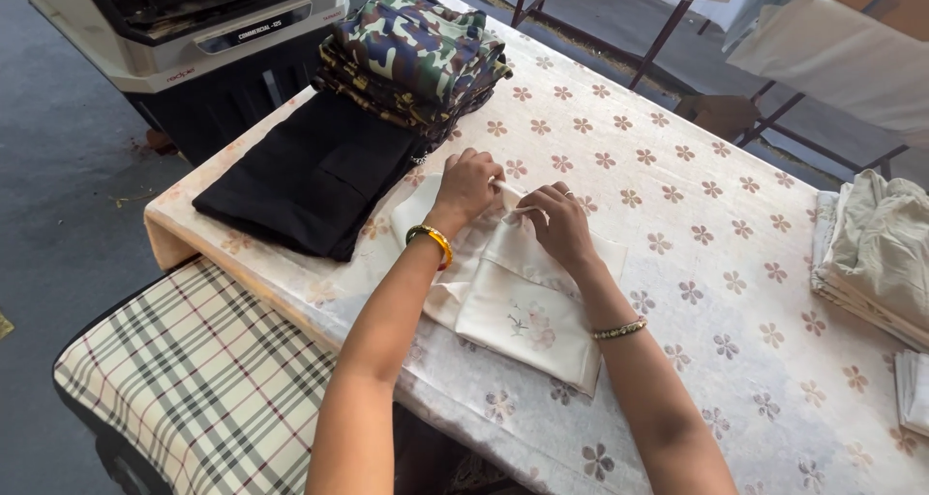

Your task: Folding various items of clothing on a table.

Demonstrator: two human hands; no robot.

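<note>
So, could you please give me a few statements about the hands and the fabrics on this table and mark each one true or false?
1. Both hands pinch the far edge of the cream cloth. True: the left hand and right hand meet there.
2. The camouflage stack lies on the checked cushion. False: it sits on the table, partly over the black garment.
3. The left wrist wears a yellow bangle. True.
4. The black garment lies to the right of the hands. False: it lies to their left.
5. Folded pale cloths sit at the table's right edge. True.
</note>
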